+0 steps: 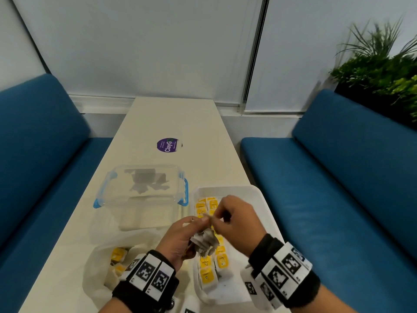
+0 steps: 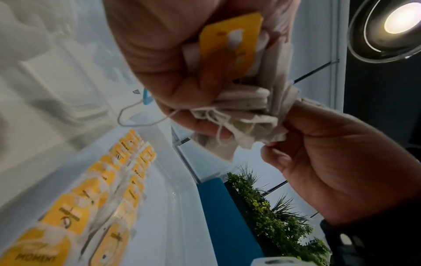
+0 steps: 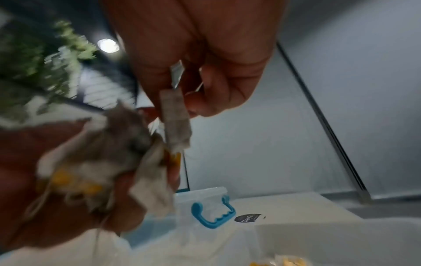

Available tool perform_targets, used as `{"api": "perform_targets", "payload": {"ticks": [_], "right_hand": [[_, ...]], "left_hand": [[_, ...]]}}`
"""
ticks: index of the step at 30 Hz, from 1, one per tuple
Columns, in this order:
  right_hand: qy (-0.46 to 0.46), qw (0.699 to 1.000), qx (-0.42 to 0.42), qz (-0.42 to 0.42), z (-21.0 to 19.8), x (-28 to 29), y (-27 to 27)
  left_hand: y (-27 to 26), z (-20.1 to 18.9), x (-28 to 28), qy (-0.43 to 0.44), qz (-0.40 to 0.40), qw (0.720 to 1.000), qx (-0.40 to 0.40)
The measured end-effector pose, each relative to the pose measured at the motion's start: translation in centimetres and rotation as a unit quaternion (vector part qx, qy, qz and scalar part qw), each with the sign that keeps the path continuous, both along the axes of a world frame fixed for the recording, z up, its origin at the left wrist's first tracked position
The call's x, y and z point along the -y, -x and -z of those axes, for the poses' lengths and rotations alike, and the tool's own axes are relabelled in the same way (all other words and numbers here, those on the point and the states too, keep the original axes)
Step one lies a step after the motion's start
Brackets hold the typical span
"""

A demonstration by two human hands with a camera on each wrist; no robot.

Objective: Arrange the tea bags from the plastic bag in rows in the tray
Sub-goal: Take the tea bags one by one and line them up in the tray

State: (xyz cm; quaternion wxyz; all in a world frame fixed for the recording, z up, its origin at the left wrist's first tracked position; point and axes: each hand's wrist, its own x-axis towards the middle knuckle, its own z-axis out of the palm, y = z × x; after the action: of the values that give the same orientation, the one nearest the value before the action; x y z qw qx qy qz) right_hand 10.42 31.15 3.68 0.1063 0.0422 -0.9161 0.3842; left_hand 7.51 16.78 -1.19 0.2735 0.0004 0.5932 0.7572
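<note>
My left hand (image 1: 194,224) grips a crumpled bunch of tea bags (image 1: 205,242) with yellow tags just above the white tray (image 1: 225,189). My right hand (image 1: 214,219) pinches one tea bag at the top of that bunch; in the right wrist view this tea bag (image 3: 175,118) hangs from finger and thumb beside the bunch (image 3: 98,153). Two rows of yellow-tagged tea bags (image 1: 206,275) lie along the tray's left side, the same rows (image 2: 95,189) showing in the left wrist view. The plastic bag (image 1: 101,267) lies at lower left with more tea bags (image 1: 118,254) inside.
A clear container (image 1: 144,190) with blue clips stands left of the tray, behind the plastic bag. A purple sticker (image 1: 168,145) is on the table farther back. Blue benches (image 1: 338,177) flank the narrow table, and a plant (image 1: 383,71) is at the far right.
</note>
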Motion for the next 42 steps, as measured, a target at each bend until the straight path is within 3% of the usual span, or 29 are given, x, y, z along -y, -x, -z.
{"api": "perform_targets", "payload": {"ticks": [3,6,9,12,18,22,28,33,37,39,42], "right_hand": [[0.037,0.996,0.059,-0.048,0.3,-0.1,0.0],[0.236,0.946,0.206,-0.088,-0.4,-0.9,0.2],[0.217,0.927,0.278,-0.125,-0.7,-1.5,0.4],[0.201,0.923,0.293,-0.146,-1.1,-1.8,0.4],[0.246,0.936,0.225,-0.115,-1.1,-2.6,0.8],[0.317,0.941,0.120,-0.010,-0.9,-3.6,2.3],[0.349,0.932,0.070,0.072,-0.7,-4.8,4.9],[0.307,0.942,0.123,0.063,0.0,-5.6,7.3],[0.096,0.978,0.169,0.080,1.6,-6.8,9.7],[0.010,0.975,0.195,0.108,2.8,-7.3,10.9],[-0.033,0.962,0.230,0.141,4.4,-7.8,12.0]], "left_hand": [[0.0,-0.5,0.2,0.011,0.015,1.000,-0.015],[0.1,-0.4,0.9,0.029,0.043,0.999,-0.016],[0.0,-0.4,1.0,0.018,0.091,0.996,-0.004],[-0.1,-0.2,0.9,0.003,0.126,0.992,0.013],[0.2,0.6,0.8,-0.064,0.088,0.992,0.070],[0.5,0.7,0.8,-0.103,0.030,0.986,0.130],[0.9,1.3,1.2,-0.075,0.003,0.986,0.148],[1.3,2.0,1.2,-0.077,-0.029,0.984,0.156],[1.2,2.2,1.1,-0.078,-0.080,0.977,0.180],[1.2,2.6,1.0,-0.070,-0.086,0.977,0.184],[1.5,2.9,0.8,-0.078,-0.064,0.978,0.184]]}}
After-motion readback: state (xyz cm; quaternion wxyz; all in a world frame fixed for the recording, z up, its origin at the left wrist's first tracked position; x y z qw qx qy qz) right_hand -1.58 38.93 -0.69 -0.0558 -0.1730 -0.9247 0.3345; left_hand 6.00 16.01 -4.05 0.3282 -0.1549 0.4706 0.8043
